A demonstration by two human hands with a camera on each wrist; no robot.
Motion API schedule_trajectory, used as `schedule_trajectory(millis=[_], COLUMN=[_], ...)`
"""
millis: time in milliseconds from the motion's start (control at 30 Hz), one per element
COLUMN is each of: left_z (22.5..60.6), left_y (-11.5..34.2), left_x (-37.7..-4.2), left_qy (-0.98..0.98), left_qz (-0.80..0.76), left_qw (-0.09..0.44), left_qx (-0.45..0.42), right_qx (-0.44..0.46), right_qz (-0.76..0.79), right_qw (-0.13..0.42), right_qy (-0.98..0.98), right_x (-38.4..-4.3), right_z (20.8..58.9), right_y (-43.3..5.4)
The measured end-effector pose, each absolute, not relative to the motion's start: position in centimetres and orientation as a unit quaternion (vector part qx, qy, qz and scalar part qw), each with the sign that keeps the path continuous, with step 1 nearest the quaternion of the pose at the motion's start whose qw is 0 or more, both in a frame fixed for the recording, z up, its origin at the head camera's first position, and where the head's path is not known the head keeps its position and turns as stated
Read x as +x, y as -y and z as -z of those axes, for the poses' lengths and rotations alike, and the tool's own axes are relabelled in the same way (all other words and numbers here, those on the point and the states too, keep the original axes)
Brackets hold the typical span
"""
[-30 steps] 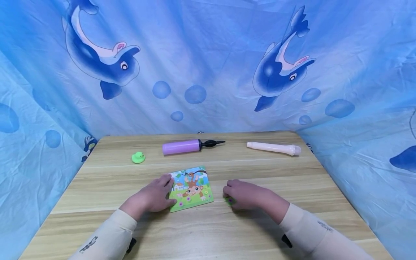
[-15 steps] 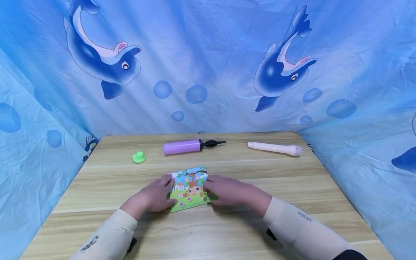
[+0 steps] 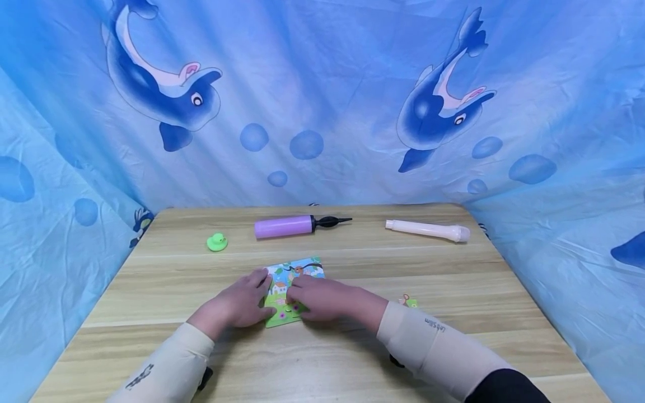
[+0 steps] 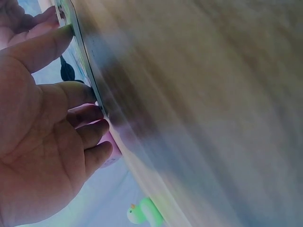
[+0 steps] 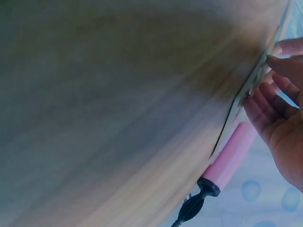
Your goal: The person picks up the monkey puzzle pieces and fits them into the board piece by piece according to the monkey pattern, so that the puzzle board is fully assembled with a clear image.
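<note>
A square puzzle board [image 3: 307, 265] with a monkey and house picture lies on the wooden table. My left hand [image 3: 241, 299] rests at its left side, thumb and index finger lying fairly straight against the edge; the left wrist view shows both tips on the board [image 4: 87, 59]. My right hand [image 3: 319, 299] is over the board's middle, its bent fingers pinching a small green puzzle piece [image 3: 288, 308] low over the picture, mostly hidden by the fingers. Another puzzle piece [image 3: 408, 301], green with a brown ear, lies to the right beyond my right forearm.
Behind the board lies a purple balloon pump [image 3: 283, 226] with a black nozzle. A green toy duck [image 3: 217, 242] sits at the back left, and a pale pink toy microphone [image 3: 428, 230] lies at the back right. A blue dolphin-print curtain [image 3: 322, 101] surrounds the table.
My right hand has moved left, carrying the puzzle piece from beside the board to over its middle. The piece with the ear has come into view. My left hand stays at the board's edge.
</note>
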State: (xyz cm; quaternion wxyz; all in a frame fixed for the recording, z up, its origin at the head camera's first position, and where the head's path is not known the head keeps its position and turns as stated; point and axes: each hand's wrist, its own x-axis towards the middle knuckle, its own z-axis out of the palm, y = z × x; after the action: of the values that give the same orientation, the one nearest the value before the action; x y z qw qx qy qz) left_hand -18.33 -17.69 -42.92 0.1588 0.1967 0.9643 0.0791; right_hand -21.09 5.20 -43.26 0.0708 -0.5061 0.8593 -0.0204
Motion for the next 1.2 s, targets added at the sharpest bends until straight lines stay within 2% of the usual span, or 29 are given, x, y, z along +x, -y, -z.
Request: schedule_trajectory(millis=[233, 700, 1000, 1200], left_z=[42.8, 43.0, 42.7, 42.5], left_y=[17.7, 17.6, 17.6, 17.6], left_x=[-18.3, -18.3, -18.0, -17.9], left_qy=[-0.964, -0.965, -0.964, -0.964], left_qz=[-0.074, -0.078, -0.081, -0.085], left_qw=[0.157, 0.157, 0.156, 0.159], left_qx=[0.2, 0.195, 0.198, 0.197], right_qx=[-0.529, -0.536, -0.521, -0.508], right_qz=[-0.019, -0.065, -0.112, -0.084], right_qw=[0.031, 0.005, 0.033, 0.092], right_qy=[-0.848, -0.842, -0.846, -0.853], right_x=[-20.6, -19.5, -18.4, -18.4], right_z=[43.4, 43.2, 42.9, 42.4], right_y=[-5.3, -6.2, -6.9, -7.4])
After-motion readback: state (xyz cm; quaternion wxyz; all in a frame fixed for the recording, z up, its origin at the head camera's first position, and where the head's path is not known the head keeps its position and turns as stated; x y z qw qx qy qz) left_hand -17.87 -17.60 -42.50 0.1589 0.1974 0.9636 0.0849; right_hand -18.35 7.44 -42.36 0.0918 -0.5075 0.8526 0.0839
